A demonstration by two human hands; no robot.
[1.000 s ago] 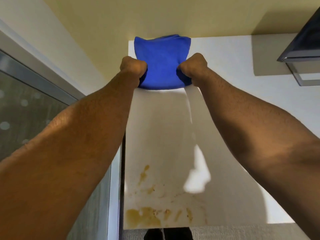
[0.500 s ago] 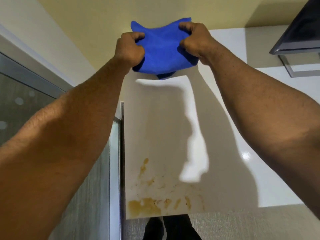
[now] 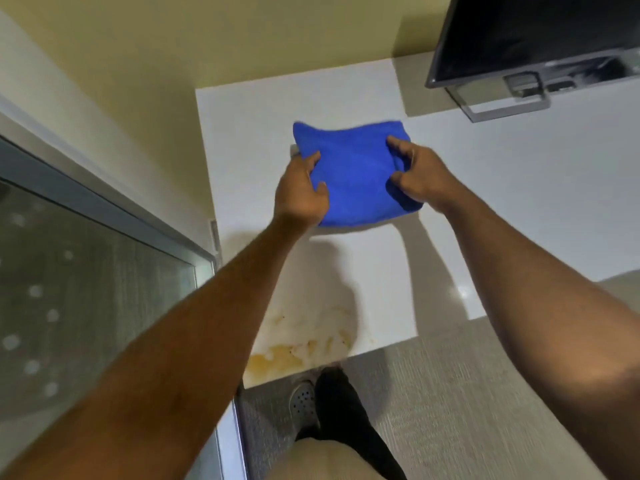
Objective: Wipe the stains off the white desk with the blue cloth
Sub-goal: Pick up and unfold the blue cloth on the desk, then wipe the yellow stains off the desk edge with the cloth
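Note:
A folded blue cloth (image 3: 349, 174) is held above the middle of the white desk (image 3: 502, 202). My left hand (image 3: 301, 188) grips its left edge and my right hand (image 3: 415, 171) pinches its right edge. Yellow-brown stains (image 3: 298, 351) spread over the desk's near left corner, partly covered by my left forearm. The cloth casts a shadow on the desk below it.
A dark monitor (image 3: 533, 32) on a grey stand (image 3: 509, 102) sits at the back right of the desk. A glass panel with a metal frame (image 3: 104, 271) runs along the left. My shoe (image 3: 301, 400) and leg stand on the grey floor at the desk's near edge.
Both hands lifted the cloth from the far edge of the desk and brought it nearer, over the desk's middle. The view swung, showing more of the monitor and floor.

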